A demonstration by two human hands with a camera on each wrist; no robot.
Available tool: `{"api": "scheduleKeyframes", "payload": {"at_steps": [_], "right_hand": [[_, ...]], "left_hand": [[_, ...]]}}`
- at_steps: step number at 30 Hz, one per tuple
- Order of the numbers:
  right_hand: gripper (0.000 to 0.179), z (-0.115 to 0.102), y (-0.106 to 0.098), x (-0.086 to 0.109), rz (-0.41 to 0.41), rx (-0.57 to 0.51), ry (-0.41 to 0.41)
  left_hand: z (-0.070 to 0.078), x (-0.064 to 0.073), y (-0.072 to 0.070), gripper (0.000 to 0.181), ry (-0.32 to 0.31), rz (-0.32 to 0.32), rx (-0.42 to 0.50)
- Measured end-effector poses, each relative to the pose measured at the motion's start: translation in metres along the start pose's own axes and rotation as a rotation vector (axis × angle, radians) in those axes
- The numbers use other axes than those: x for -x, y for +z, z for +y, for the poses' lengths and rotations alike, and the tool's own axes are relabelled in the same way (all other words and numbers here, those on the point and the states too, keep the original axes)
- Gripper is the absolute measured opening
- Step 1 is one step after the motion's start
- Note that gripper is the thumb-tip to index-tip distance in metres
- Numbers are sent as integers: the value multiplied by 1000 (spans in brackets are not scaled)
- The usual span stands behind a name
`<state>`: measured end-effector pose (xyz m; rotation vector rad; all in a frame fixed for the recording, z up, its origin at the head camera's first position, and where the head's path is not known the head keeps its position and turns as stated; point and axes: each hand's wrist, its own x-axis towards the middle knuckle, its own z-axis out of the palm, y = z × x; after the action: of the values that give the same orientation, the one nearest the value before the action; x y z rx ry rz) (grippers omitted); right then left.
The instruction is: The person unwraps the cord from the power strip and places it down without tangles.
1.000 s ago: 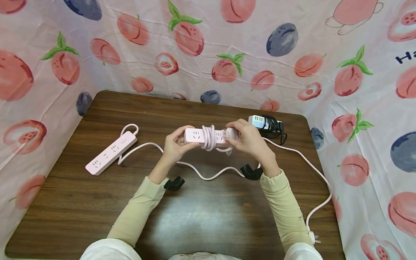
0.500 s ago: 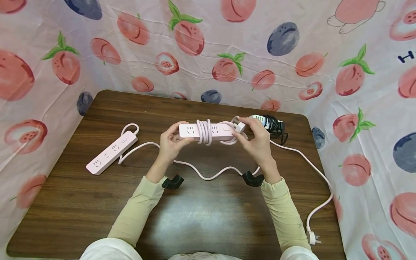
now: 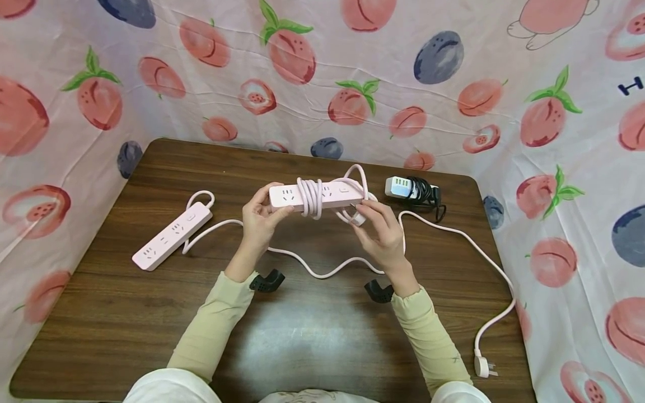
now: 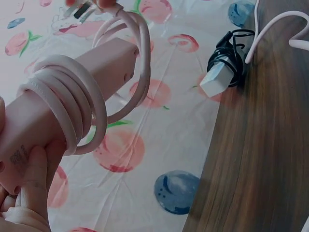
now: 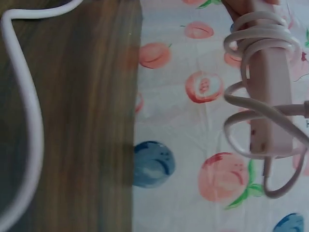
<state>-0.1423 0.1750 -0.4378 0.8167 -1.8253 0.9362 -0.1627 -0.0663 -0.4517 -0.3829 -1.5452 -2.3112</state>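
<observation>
My left hand (image 3: 258, 218) grips one end of a pink power strip (image 3: 330, 193), held up over the table. Several turns of its own cord (image 3: 310, 198) wrap the middle of the strip. At the other end, my right hand (image 3: 382, 230) pinches the cord's plug (image 3: 358, 218), just below the strip. A loose loop of cord arcs over that end. In the left wrist view the plug's metal prongs (image 4: 83, 10) show by the right fingertips. The right wrist view shows the strip's underside (image 5: 271, 87) with the cord coiled round it.
A second pink power strip (image 3: 173, 236) lies at the left of the wooden table (image 3: 126, 330). Its white cord (image 3: 322, 276) snakes across to a plug (image 3: 482, 366) at the right front. A white charging block (image 3: 399, 187) wrapped in black cable (image 3: 425, 193) lies back right. Fruit-print cloth (image 3: 302, 112) surrounds the table.
The right hand has carried the plug from the strip's end to just below it, and a cord loop now rises above that end. The left hand has shifted left with the strip.
</observation>
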Motion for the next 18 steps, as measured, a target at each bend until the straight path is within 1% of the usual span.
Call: {"api": "scheduleKeyframes", "payload": {"at_steps": [3,5,7,9,10,12,15,18], "right_hand": [[34,2,1,5,60,11,65],[33,4,0,7,113,11,113],[33,7,-2,6,163,22,154],[34,7,-5,2,214,24,201],[35,5,-8,-2,241,23,232],[36,3,-14,-9,285,4,306],[35,3,-28,-18,370,-49,439],[34,14,-44,-17,471,-115,556]], "left_hand": [[0,0,-2,52,1,20,45],[0,0,-3,46,-5,31,69],[0,0,-3,48,-6,40,106],[1,-1,-4,51,-5,42,123],[1,-2,-4,50,-1,45,139],[3,-3,-6,58,5,45,165],[7,-5,-14,52,10,50,189],[12,-6,-26,50,20,47,187]]}}
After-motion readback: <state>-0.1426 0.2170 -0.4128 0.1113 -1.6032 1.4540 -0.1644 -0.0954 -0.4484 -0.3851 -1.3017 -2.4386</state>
